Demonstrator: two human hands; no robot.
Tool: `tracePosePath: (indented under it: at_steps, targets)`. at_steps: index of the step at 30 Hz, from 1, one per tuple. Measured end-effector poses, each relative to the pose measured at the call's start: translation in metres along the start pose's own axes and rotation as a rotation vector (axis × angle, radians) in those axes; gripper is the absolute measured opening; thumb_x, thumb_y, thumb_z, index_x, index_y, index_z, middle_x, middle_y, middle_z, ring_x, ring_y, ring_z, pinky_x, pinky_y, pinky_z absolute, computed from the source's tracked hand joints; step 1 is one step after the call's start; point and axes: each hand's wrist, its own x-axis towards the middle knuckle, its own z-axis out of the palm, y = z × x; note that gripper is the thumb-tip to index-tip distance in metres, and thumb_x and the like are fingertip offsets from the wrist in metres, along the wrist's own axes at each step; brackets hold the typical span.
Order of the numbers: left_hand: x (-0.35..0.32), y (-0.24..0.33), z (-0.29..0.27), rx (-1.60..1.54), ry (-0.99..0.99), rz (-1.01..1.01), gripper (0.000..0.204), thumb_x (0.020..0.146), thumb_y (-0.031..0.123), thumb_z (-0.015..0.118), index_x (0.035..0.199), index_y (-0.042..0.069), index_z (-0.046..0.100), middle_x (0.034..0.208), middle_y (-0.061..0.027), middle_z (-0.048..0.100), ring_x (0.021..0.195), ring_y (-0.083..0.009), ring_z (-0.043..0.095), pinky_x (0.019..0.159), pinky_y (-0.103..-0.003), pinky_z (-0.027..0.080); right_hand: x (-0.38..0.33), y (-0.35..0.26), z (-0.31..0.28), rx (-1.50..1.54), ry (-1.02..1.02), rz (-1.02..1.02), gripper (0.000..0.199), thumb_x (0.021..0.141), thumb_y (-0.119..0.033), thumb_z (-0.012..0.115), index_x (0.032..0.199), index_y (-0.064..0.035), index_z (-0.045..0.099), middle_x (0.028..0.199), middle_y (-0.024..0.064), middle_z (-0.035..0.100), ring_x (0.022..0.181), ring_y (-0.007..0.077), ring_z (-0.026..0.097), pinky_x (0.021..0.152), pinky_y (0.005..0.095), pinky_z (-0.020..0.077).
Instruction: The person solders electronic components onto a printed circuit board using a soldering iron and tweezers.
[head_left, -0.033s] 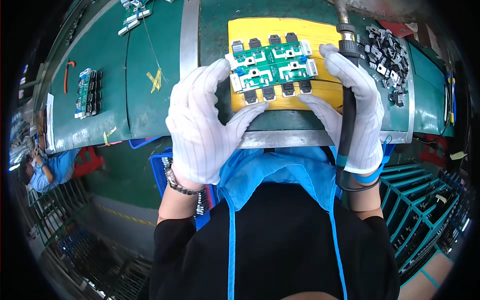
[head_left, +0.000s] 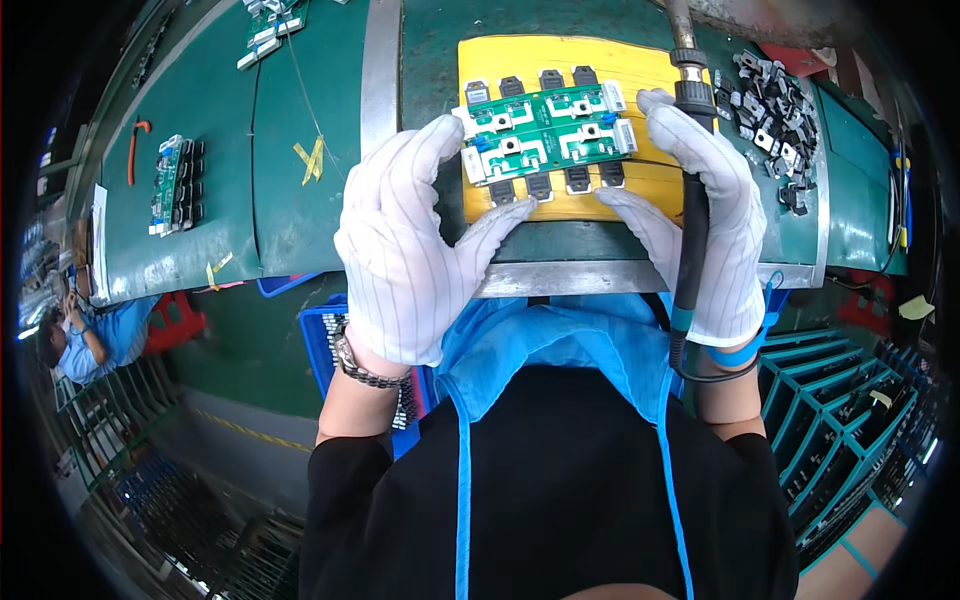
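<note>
A green circuit board [head_left: 548, 130] with black parts along both long edges lies on a yellow mat [head_left: 600, 60] on the green bench [head_left: 300, 220]. My left hand [head_left: 405, 250], in a white glove, grips the board's left end, fingers on the edge and thumb under the near side. My right hand [head_left: 710, 210], also gloved, touches the board's right end with its fingertips and thumb. A black pen-shaped tool [head_left: 692, 200] with a cable runs along its palm, tip pointing away from me.
A heap of small black parts [head_left: 770, 110] lies right of the mat. Another board [head_left: 175, 185] and an orange hook [head_left: 135, 150] lie far left. A blue crate [head_left: 315, 345] sits under the bench, teal racks [head_left: 840, 400] stand right, another person [head_left: 85, 340] is lower left.
</note>
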Motion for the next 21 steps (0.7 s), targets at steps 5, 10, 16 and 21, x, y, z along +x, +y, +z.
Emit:
tracePosePath:
  at_steps: [5, 10, 16, 21]
  targets:
    - [-0.002, -0.001, 0.005, -0.041, 0.009, -0.008, 0.070, 0.070, 0.024, 0.089, 0.129, 0.006, 0.057, 0.120, -0.0107, 0.064, 0.111, -0.0310, 0.059, 0.094, -0.040, 0.049, 0.000, 0.004, 0.000, -0.117, -0.120, -0.029, 0.064, 0.072, -0.006, 0.088, 0.126, -0.0071, 0.052, 0.126, 0.0149, 0.066, 0.116, 0.0296, 0.065, 0.099, 0.0380, 0.0516]
    - [-0.002, 0.005, 0.000, -0.075, -0.006, -0.031, 0.061, 0.073, 0.017, 0.086, 0.126, 0.005, 0.058, 0.119, -0.0117, 0.064, 0.108, -0.0310, 0.060, 0.093, -0.039, 0.049, 0.001, -0.003, 0.003, -0.052, -0.085, 0.014, 0.063, 0.072, -0.006, 0.088, 0.125, -0.0061, 0.053, 0.126, 0.0167, 0.065, 0.116, 0.0297, 0.065, 0.100, 0.0388, 0.0510]
    - [-0.008, 0.000, -0.012, -0.189, 0.051, 0.107, 0.046, 0.075, -0.014, 0.060, 0.118, 0.003, 0.064, 0.113, -0.0109, 0.070, 0.099, -0.0288, 0.067, 0.083, -0.037, 0.051, 0.006, -0.007, 0.006, -0.186, -0.183, -0.046, 0.064, 0.070, -0.008, 0.089, 0.125, -0.0083, 0.055, 0.123, 0.0135, 0.067, 0.115, 0.0301, 0.065, 0.097, 0.0404, 0.0502]
    - [-0.007, 0.004, -0.022, -0.195, 0.048, 0.140, 0.043, 0.075, -0.006, 0.057, 0.117, 0.004, 0.065, 0.113, -0.0098, 0.071, 0.092, -0.0269, 0.070, 0.077, -0.037, 0.052, 0.007, -0.006, 0.009, -0.089, -0.131, -0.032, 0.066, 0.070, -0.007, 0.088, 0.126, -0.0088, 0.053, 0.124, 0.0143, 0.067, 0.116, 0.0323, 0.064, 0.096, 0.0421, 0.0504]
